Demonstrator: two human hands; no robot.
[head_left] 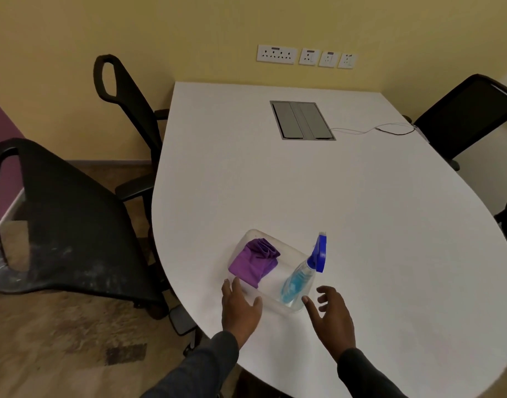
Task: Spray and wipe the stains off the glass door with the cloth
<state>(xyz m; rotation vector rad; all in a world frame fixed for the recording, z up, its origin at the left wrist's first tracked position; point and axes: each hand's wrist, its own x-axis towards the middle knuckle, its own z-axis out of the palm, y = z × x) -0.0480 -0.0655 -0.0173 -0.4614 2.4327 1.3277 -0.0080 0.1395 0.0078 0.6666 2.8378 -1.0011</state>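
A clear plastic tray sits near the front edge of a white table. Inside it lie a folded purple cloth on the left and a spray bottle with blue liquid and a blue trigger head, leaning on the right. My left hand hovers at the tray's near left corner, fingers apart, holding nothing. My right hand is just right of the bottle's base, fingers spread and empty. No glass door is in view.
Two black office chairs stand left of the table, another at the far right. A grey cable box is set into the tabletop with a thin cable beside it. Wall sockets line the yellow wall.
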